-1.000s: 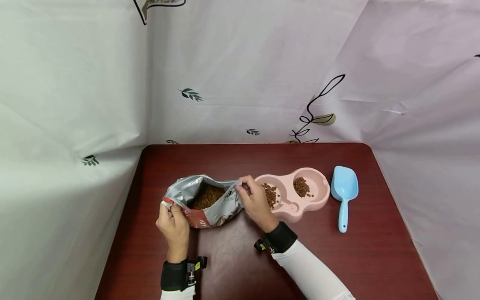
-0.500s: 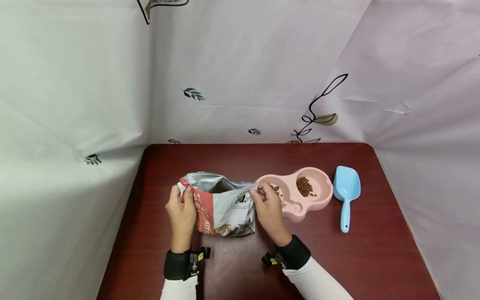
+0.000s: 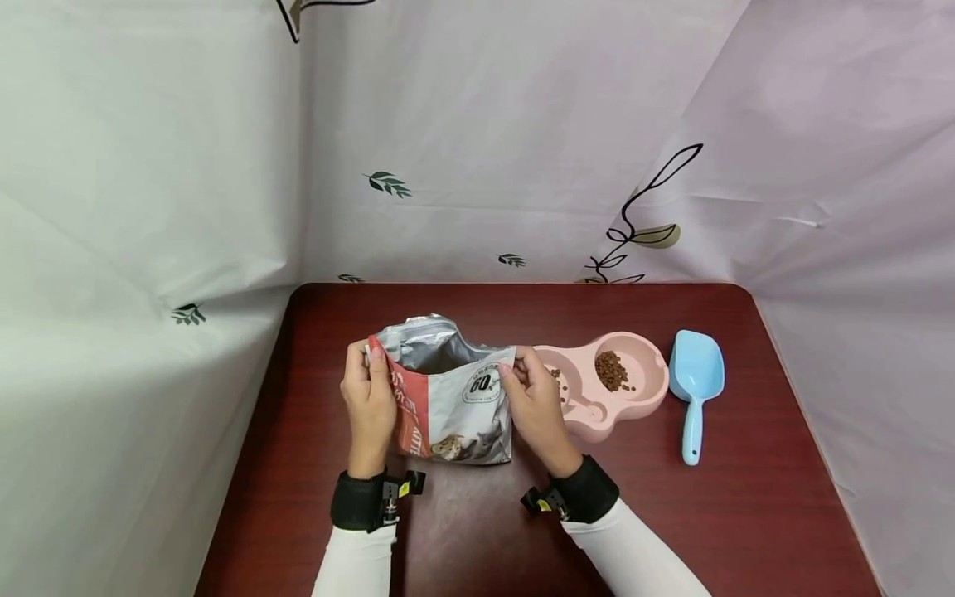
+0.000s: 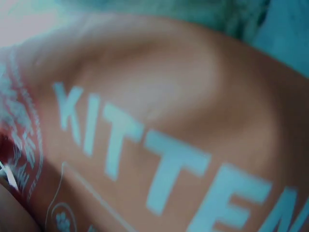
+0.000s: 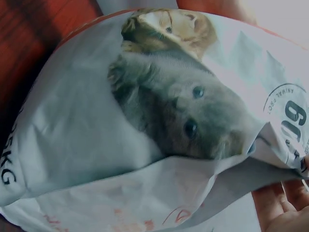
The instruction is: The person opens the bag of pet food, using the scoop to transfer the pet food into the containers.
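Observation:
Both hands hold up a kitten food bag (image 3: 462, 414) by the two ends of its top. Its mouth gapes, with silver lining showing; the contents are not visible from this angle. My left hand (image 3: 369, 414) pinches the red left corner, thumb on the near side. At the white right corner my right hand (image 3: 539, 406) grips the edge the same way. The left wrist view is filled by the bag's orange panel (image 4: 159, 145) lettered KITTEN. Printed kittens (image 5: 188, 111) fill the right wrist view, with curled fingers (image 5: 282, 203) at its lower right.
A pink double bowl (image 3: 589, 423) stands just right of the right hand, which partly hides its left basin. Brown kibble (image 3: 612, 371) lies in both basins. Farther right a light blue scoop (image 3: 696, 373) lies on the dark red table (image 3: 746, 514). Pale cloth (image 3: 477, 124) hangs behind.
The bag has tipped from leaning toward me, with kibble visible inside, to more upright, its printed front now showing. Both hands have shifted right, still holding its corners.

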Tool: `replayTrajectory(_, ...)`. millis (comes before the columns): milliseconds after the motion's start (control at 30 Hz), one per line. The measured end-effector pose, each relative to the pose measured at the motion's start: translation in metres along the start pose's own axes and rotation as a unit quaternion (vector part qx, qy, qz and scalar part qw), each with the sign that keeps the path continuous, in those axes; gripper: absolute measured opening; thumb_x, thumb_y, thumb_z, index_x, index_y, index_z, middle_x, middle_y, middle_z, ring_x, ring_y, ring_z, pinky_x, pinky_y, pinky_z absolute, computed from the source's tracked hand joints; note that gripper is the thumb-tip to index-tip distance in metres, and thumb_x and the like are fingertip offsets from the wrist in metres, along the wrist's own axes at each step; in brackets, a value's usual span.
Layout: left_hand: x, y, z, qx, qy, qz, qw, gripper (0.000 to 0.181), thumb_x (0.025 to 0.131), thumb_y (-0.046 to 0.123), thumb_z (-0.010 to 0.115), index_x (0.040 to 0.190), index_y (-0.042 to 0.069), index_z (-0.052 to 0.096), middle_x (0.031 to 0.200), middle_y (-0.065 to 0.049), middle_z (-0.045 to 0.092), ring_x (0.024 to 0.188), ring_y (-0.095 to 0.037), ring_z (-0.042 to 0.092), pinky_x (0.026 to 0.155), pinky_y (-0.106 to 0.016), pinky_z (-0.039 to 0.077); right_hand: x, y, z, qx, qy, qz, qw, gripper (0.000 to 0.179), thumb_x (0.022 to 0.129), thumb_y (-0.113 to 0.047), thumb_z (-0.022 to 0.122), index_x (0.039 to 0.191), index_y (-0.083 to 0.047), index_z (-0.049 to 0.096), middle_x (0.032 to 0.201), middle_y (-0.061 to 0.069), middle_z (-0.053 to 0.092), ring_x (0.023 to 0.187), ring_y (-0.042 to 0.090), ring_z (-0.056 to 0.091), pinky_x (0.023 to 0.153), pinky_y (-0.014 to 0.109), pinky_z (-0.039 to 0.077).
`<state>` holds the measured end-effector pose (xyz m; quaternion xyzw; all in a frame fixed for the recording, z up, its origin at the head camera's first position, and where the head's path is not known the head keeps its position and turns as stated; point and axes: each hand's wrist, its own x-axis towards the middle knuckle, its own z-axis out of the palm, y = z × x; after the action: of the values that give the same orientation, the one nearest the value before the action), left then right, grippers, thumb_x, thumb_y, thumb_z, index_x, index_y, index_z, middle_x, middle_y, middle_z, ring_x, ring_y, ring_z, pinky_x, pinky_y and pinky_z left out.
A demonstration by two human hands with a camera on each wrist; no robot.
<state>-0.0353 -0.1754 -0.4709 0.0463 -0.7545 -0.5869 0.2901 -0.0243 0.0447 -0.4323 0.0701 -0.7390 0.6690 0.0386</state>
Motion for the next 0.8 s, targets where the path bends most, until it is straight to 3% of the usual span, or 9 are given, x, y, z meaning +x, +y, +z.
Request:
replayTrajectory(100,0.004,0.001,0.004,-0.008,0.011,-0.009,0.9999,0.029,0.104,0.026,0.042,0.098,0.001,0.054,0.073,0.000,0.046,0.062,-0.011,0.043,0.054,-0.023,0.034,0.003,-0.005,0.002,-0.008,0.003,-0.001,1.0000,0.016,0.097,-0.002,0.051,0.112,0.003,0.057,0.093,0.016,0.062,0.081,0.018,0.059,0.071,0.020,0.047)
replayTrajectory(233,0.008,0.003,0.006,-0.028,0.015,-0.022,0.9993,0.030,0.104,0.025,0.041,0.089,-0.001,0.049,0.070,0.000,0.038,0.058,-0.011,0.038,0.052,-0.024,0.030,0.010,-0.007,0.003,-0.005,0.011,-0.020,0.9997,0.018,0.098,-0.005,0.052,0.112,0.004,0.058,0.083,0.010,0.055,0.072,0.010,0.051,0.066,0.017,0.041)
replayTrajectory(367,0.010,0.015,0.006,-0.039,-0.001,-0.035,0.9986,0.023,0.102,0.017,0.045,0.100,-0.004,0.055,0.074,0.003,0.041,0.063,-0.007,0.040,0.056,-0.021,0.033,0.016,-0.005,0.003,0.019,0.016,-0.027,0.9993,0.017,0.097,-0.005,0.053,0.108,0.007,0.059,0.080,0.009,0.053,0.070,0.009,0.050,0.064,0.018,0.041)
replayTrajectory(500,0.013,0.034,0.006,-0.038,-0.005,-0.043,0.9983,0.023,0.100,0.010,0.048,0.111,-0.008,0.057,0.076,0.003,0.045,0.067,-0.005,0.042,0.058,-0.019,0.035,0.020,-0.003,0.001,0.037,0.024,-0.019,0.9989,0.016,0.096,-0.006,0.056,0.106,0.006,0.061,0.089,0.014,0.059,0.076,0.011,0.056,0.068,0.018,0.044)
replayTrajectory(633,0.017,0.046,0.012,-0.038,0.022,-0.040,0.9982,0.022,0.100,0.009,0.047,0.101,-0.011,0.056,0.073,0.002,0.044,0.064,-0.005,0.041,0.058,-0.019,0.034,0.024,-0.002,0.000,0.034,0.030,-0.020,0.9988,0.015,0.096,-0.006,0.056,0.104,0.006,0.062,0.090,0.018,0.061,0.076,0.013,0.057,0.069,0.018,0.045)
replayTrajectory(800,0.018,0.040,0.020,-0.035,0.078,-0.014,0.9963,0.024,0.101,0.008,0.045,0.093,-0.011,0.058,0.072,-0.002,0.044,0.064,-0.007,0.042,0.059,-0.021,0.034,0.026,0.000,-0.002,0.013,0.041,-0.028,0.9987,0.015,0.095,-0.005,0.057,0.101,0.007,0.063,0.085,0.022,0.062,0.070,0.022,0.053,0.064,0.017,0.043)
